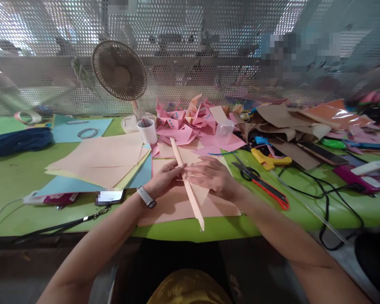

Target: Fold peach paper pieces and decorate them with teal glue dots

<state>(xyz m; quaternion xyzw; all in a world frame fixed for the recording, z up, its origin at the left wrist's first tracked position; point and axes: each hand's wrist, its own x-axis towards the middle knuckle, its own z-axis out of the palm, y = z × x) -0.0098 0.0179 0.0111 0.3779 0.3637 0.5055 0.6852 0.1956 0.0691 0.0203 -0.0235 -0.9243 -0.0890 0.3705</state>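
Observation:
A long, narrow strip of folded peach paper [194, 203] slants across the middle of the table, its near end close to the front edge. My left hand [166, 176] is closed around the strip's middle from the left, with a watch on that wrist. From the right, my right hand [210, 175] touches the same strip with its fingertips, the fingers bent and close together. Beneath both hands lie peach paper sheets [164, 207]. What the fingers do under the strip is partly hidden.
Left are stacked paper sheets [98, 152], a phone [110, 196] and a lanyard. Behind stand a white cup [147, 131], a fan [119, 71] and folded pink paper pieces [174, 118]. Scissors [248, 172], a red utility knife [270, 192], a yellow glue gun [269, 159] and black cables lie right.

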